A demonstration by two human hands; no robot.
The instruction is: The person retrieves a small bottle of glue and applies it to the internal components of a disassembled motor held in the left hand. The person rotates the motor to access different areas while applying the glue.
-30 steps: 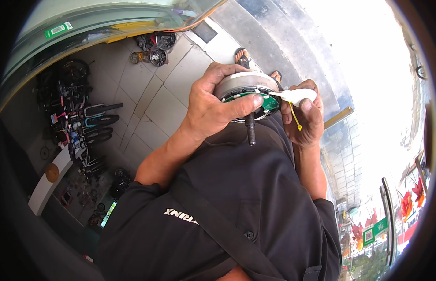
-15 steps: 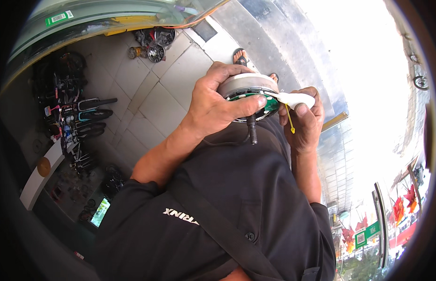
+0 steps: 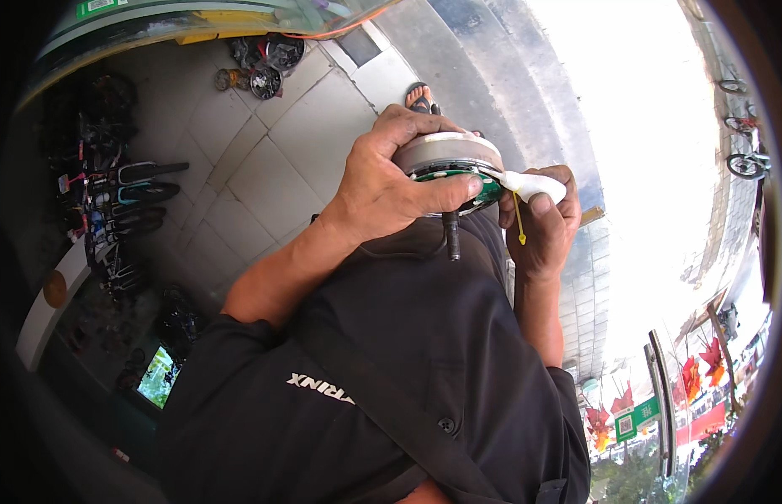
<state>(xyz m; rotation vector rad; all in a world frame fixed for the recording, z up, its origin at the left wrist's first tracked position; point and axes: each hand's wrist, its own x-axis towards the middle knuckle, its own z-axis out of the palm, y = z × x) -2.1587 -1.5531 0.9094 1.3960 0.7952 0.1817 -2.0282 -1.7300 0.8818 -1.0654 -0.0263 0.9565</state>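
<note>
Sitting above the frame's centre, slightly right, a drum-shaped hub motor (image 3: 450, 154) shows its green circuit board (image 3: 490, 194), its threaded axle (image 3: 453, 238) pointing almost straight down the frame. The left hand (image 3: 384, 175) is nearer, clasping the rim, thumb across the board. The right hand (image 3: 549, 225) pinches a white nozzle bottle (image 3: 535, 186) with a yellow cap strap (image 3: 520, 220); from those fingers the motor lies leftward, and the bottle's long axis slopes toward its edge, though tip contact cannot be told. White lettering (image 3: 322, 389) marks the black shirt (image 3: 391, 336); a green coded label (image 3: 638, 417) hangs lower right.
</note>
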